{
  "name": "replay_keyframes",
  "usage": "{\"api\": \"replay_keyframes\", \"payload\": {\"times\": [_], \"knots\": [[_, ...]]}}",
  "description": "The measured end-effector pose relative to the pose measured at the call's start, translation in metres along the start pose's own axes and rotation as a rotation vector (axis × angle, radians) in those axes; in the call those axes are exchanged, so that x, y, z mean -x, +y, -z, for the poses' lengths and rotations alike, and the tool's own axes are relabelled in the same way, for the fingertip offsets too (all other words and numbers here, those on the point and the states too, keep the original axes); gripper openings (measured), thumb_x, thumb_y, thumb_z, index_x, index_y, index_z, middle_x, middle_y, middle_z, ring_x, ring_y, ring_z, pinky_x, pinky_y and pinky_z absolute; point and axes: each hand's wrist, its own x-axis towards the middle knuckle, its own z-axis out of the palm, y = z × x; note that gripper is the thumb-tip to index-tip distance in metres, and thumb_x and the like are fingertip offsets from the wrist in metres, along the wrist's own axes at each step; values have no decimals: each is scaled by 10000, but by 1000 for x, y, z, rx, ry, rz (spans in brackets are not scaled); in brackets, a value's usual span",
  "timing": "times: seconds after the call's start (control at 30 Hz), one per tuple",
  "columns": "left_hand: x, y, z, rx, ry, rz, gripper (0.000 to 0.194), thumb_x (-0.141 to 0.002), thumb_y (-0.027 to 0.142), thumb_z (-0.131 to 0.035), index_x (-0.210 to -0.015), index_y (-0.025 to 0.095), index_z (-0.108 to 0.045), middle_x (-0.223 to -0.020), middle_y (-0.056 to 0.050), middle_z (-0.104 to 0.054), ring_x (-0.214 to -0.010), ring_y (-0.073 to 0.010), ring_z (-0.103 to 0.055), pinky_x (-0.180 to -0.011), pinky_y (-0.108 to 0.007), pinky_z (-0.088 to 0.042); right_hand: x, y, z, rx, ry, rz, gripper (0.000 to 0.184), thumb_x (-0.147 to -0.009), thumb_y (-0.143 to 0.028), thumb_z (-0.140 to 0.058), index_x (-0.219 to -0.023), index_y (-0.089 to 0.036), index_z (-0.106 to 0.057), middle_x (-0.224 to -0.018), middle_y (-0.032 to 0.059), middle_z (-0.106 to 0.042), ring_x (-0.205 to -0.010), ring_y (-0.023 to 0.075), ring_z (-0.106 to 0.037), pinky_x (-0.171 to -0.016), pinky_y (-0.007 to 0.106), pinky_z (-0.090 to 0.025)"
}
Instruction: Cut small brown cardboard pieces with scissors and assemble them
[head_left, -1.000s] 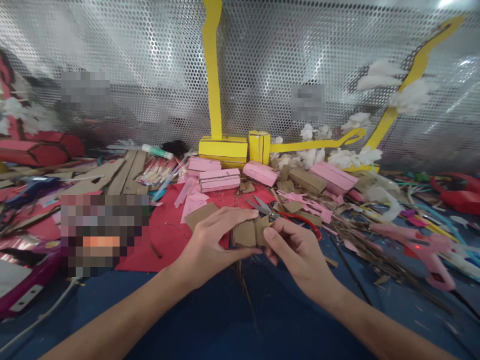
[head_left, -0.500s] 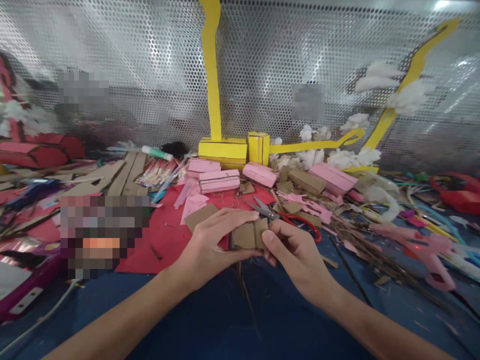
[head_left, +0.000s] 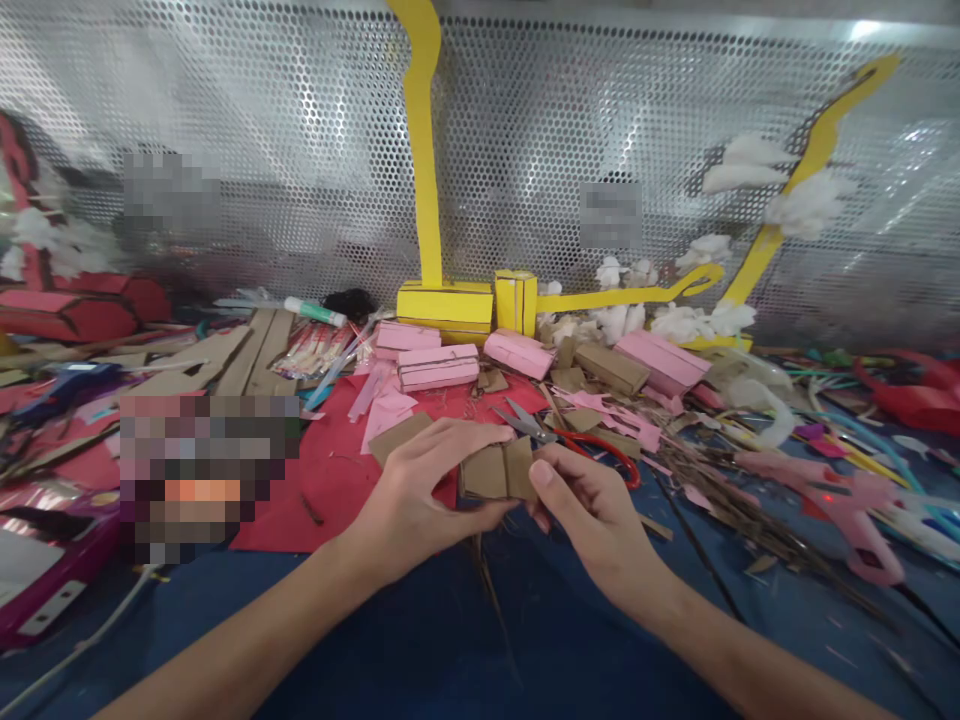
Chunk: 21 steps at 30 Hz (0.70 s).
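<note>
Between my two hands is a small folded piece of brown cardboard (head_left: 486, 470), held just above the blue table. My left hand (head_left: 424, 485) wraps its thumb and fingers around the left side of the piece. With thumb and fingertips, my right hand (head_left: 581, 515) pinches a flap at its right end. Open scissors with red handles (head_left: 536, 428) lie just behind, partly covered by my right hand. A flat cardboard scrap (head_left: 397, 435) rests on red paper (head_left: 337, 470) behind my left hand.
Pink boxes (head_left: 439, 367) and yellow cardboard shapes (head_left: 445, 302) stand along a perforated metal panel (head_left: 510, 130). At right lies a pink glue gun (head_left: 832, 500) with a lit red light. Cardboard strips (head_left: 259, 350) are piled at left, dry twigs (head_left: 765, 510) at right.
The right thumb has shifted slightly on the flap, and the cardboard is turned a little. Both hands keep their hold. The view has tilted slightly.
</note>
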Motion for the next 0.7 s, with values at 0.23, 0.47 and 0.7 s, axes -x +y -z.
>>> {"api": "replay_keyframes", "payload": {"times": [0.23,0.47,0.7], "knots": [[1,3,1,26,10,150,503,-798,301,-832,-1264,232,-659,-1174,-66,-753,-1063,-233,-699,-999,-346,-507,-4,-1,2,-70,56,4,376,-1036,-492,-523,-812,-199,-596,-678,-31,-514,-590,109,-469,-554,256,-380],[-7,6,3,449,141,430,453,-744,290,-873,-1153,215,-696,-1077,-47,-762,-952,-214,-718,-840,-280,-564,-8,4,7,-43,182,50,278,-1028,-456,-548,-946,-210,-649,-677,-30,-528,-585,118,-487,-525,259,-355],[-11,0,3,1224,161,1031,423,-762,446,-846,-1074,182,-741,-1010,-65,-778,-881,-200,-727,-760,-264,-582,-24,-2,42,395,305,131,222,-1021,-416,-512,-1015,-233,-637,-738,-11,-589,-628,153,-543,-599,288,-437]]}}
